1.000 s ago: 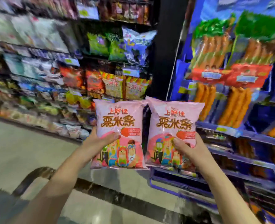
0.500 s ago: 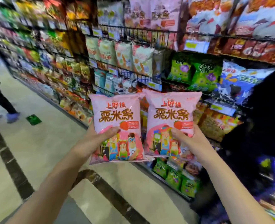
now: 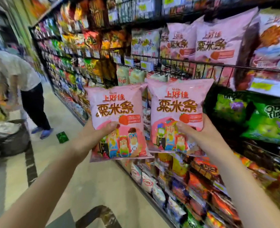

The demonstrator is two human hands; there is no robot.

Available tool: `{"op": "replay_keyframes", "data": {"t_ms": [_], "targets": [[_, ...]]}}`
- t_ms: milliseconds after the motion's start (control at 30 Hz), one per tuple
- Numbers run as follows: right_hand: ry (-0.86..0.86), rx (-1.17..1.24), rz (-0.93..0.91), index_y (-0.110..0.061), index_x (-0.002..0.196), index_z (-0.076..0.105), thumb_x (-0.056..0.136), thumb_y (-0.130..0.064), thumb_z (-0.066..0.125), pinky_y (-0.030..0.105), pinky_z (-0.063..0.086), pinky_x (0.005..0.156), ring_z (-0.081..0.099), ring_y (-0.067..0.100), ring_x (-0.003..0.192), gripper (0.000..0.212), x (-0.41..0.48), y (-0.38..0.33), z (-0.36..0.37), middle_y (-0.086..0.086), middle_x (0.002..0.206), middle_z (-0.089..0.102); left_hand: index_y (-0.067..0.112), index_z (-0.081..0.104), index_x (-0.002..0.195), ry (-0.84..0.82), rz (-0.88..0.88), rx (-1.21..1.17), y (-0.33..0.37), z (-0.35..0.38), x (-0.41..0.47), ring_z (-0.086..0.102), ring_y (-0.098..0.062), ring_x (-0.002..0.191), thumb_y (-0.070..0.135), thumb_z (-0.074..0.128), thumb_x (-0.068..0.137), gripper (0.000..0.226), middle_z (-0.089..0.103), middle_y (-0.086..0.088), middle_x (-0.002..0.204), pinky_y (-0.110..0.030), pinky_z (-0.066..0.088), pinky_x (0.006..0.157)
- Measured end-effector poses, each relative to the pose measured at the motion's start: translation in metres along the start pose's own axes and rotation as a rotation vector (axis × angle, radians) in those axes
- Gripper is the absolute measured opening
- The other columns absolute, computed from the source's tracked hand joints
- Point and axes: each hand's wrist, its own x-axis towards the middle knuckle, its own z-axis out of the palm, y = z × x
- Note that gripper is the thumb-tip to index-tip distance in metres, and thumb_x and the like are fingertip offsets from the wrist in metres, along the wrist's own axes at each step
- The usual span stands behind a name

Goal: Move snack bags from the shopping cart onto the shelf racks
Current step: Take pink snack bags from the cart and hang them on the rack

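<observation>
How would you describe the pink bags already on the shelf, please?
Start at the black wire rail on the right. Above the green bags, the shelved pink bags stand behind it. Only they share brown lettering and a strawberry with the held bags.

Your left bag (image 3: pixel 116 119) and right bag (image 3: pixel 177 112) are both pink, with red-orange lettering over larger brown lettering, a red strawberry, and a row of cartoon figures in blue, green, yellow and red. The shelf bags (image 3: pixel 218 40) above show the same pink and brown. The green bags (image 3: pixel 270 124) on your right carry purple blotches. The floor (image 3: pixel 93 183) is beige with dark stripes.
</observation>
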Motion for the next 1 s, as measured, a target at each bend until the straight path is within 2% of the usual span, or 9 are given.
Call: {"op": "replay_keyframes", "data": {"t_ms": [67,167,267,400,500,600,733,867,1000], "targets": [[-0.016,-0.015,-0.026,-0.028,0.105,0.064,0.085,-0.022,0.078,0.025,0.06,0.063,0.074,-0.001,0.084,0.025,0.024,-0.006,0.0,-0.018,0.092,0.078,0.021,0.057,0.138,-0.012,0.034,0.02,0.002,-0.006,0.032,0.072,-0.025,0.113,0.041,0.079,0.081,0.065,0.073,-0.004,0.128,-0.038,0.061,0.091],[0.014,-0.052,-0.041,-0.028,0.123,0.061,0.077,-0.043,0.082,0.04,0.06,0.079,0.074,0.007,0.101,0.052,0.06,-0.012,0.003,-0.011,0.112,0.076,0.024,0.059,0.135,-0.022,0.067,0.063,0.004,-0.015,0.082,0.074,-0.021,0.11,0.054,0.085,0.071,0.075,0.075,0.001,0.124,-0.035,0.062,0.089],[0.082,-0.096,-0.055,-0.026,0.128,0.057,0.071,-0.052,0.081,0.029,0.06,0.063,0.073,0.004,0.099,0.067,0.094,-0.015,0.011,-0.009,0.116,0.073,0.029,0.058,0.135,-0.062,0.091,0.069,0.002,-0.026,0.136,0.074,-0.017,0.107,0.042,0.081,0.084,0.057,0.076,0.007,0.12,-0.043,0.059,0.096],[0.224,-0.116,-0.07,-0.021,0.127,0.054,0.072,-0.047,0.077,0.021,0.049,0.041,0.069,-0.007,0.072,0.065,0.131,-0.016,0.031,-0.006,0.104,0.072,0.035,0.057,0.136,-0.113,0.159,0.065,-0.003,-0.051,0.209,0.07,-0.017,0.117,0.068,0.085,0.063,0.085,0.072,0.008,0.128,-0.048,0.051,0.104],[0.327,-0.147,-0.061,-0.024,0.127,0.056,0.08,-0.042,0.079,0.018,0.051,0.046,0.072,-0.005,0.08,0.055,0.158,-0.019,0.049,-0.007,0.107,0.073,0.036,0.055,0.14,-0.195,0.195,0.021,-0.007,-0.068,0.263,0.065,-0.019,0.125,0.071,0.086,0.061,0.091,0.068,0.008,0.135,-0.053,0.045,0.111],[0.43,-0.209,-0.057,-0.03,0.123,0.058,0.07,-0.054,0.081,0.025,0.058,0.055,0.075,0.008,0.09,0.062,0.183,-0.031,0.062,-0.008,0.108,0.075,0.033,0.06,0.137,-0.301,0.225,-0.007,-0.002,-0.078,0.31,0.065,-0.02,0.126,0.064,0.082,0.07,0.077,0.069,0.006,0.134,-0.053,0.043,0.113],[0.6,-0.273,-0.115,-0.039,0.113,0.06,0.061,-0.063,0.077,0.013,0.051,0.054,0.069,-0.007,0.08,0.059,0.207,-0.049,0.07,-0.02,0.097,0.074,0.033,0.066,0.13,-0.4,0.282,0.045,0.018,-0.075,0.368,0.07,-0.014,0.11,0.079,0.078,0.062,0.082,0.073,0.01,0.126,-0.059,0.046,0.109],[0.658,-0.314,-0.143,-0.036,0.116,0.06,0.061,-0.065,0.075,0.008,0.047,0.055,0.068,-0.01,0.08,0.064,0.225,-0.066,0.068,-0.018,0.099,0.074,0.03,0.056,0.137,-0.477,0.361,0.005,0.032,-0.062,0.407,0.068,0.0,0.113,0.05,0.077,0.084,0.06,0.073,0.022,0.121,-0.016,0.054,0.09],[0.692,-0.365,-0.168,-0.034,0.119,0.06,0.066,-0.06,0.075,0.01,0.051,0.056,0.069,-0.007,0.077,0.061,0.239,-0.078,0.064,-0.015,0.099,0.075,0.039,0.056,0.135,-0.503,0.389,-0.033,0.038,-0.053,0.435,0.066,-0.007,0.121,0.065,0.08,0.067,0.076,0.07,0.018,0.129,-0.036,0.049,0.106]]}}
